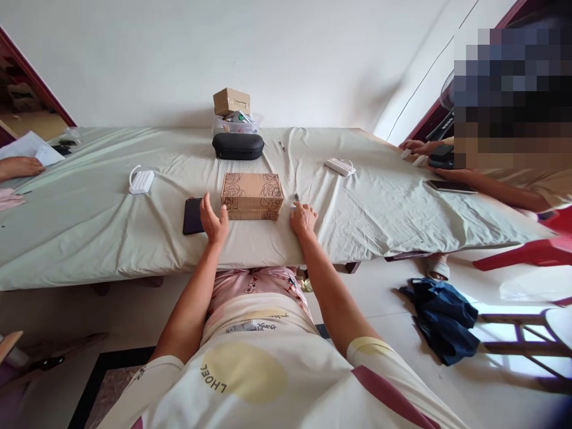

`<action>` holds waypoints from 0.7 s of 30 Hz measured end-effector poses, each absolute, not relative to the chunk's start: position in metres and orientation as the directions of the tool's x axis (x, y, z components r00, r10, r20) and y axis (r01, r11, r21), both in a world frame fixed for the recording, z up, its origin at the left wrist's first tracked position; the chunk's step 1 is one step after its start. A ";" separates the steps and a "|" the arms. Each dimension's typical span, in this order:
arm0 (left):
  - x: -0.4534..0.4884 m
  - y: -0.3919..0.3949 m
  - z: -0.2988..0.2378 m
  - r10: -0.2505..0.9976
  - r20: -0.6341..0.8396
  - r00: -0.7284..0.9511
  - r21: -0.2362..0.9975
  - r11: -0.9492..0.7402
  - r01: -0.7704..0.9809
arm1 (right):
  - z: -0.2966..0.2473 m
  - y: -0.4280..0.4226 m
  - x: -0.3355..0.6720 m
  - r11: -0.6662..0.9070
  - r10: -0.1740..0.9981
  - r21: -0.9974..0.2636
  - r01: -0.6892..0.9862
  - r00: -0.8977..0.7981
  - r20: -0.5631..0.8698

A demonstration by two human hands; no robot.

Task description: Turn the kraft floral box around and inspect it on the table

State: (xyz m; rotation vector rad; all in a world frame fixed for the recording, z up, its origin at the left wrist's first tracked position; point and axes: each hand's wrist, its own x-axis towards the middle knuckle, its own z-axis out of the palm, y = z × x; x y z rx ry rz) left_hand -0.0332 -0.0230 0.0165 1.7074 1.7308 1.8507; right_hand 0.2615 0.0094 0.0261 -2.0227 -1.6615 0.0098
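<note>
A brown cardboard box (252, 193) printed with dark rose outlines sits on the cloth-covered table in front of me, lid down. My left hand (215, 219) is at its left side, fingers apart and holding nothing; I cannot tell whether it touches the box. Partly behind that hand lies a dark smartphone (192, 217). To the right of the box, my right hand (304, 218) is low at the cloth with bent fingers around a pen (297, 197). Only the dark end of the pen shows; the rest is hidden under the fingers.
A black zip case (238, 146), a plastic bin (239, 126) and a small carton (231, 102) stand behind the box. White power strips (142, 182) lie at both sides. Another person's hands (417, 148) are at the right; another hand (22, 167) rests on papers at left.
</note>
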 end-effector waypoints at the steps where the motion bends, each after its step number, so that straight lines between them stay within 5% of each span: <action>1: -0.042 -0.028 0.019 0.677 0.622 -0.392 0.730 -0.321 0.603 | 0.024 0.008 0.260 -0.113 0.921 -0.389 0.914 0.243 0.304; 6: -0.097 -0.053 0.036 0.708 0.471 -0.526 0.667 0.105 0.738 | 0.017 0.014 0.259 -0.051 0.921 -0.420 0.906 0.206 0.332; 10: -0.121 -0.063 0.047 0.732 0.298 -0.613 0.447 0.461 0.767 | 0.013 0.020 0.260 -0.041 0.907 -0.455 0.889 0.225 0.357; 21: -0.105 -0.053 0.046 0.824 0.120 -0.554 0.302 0.502 0.811 | 0.017 0.017 0.259 -0.026 0.895 -0.497 0.868 0.242 0.375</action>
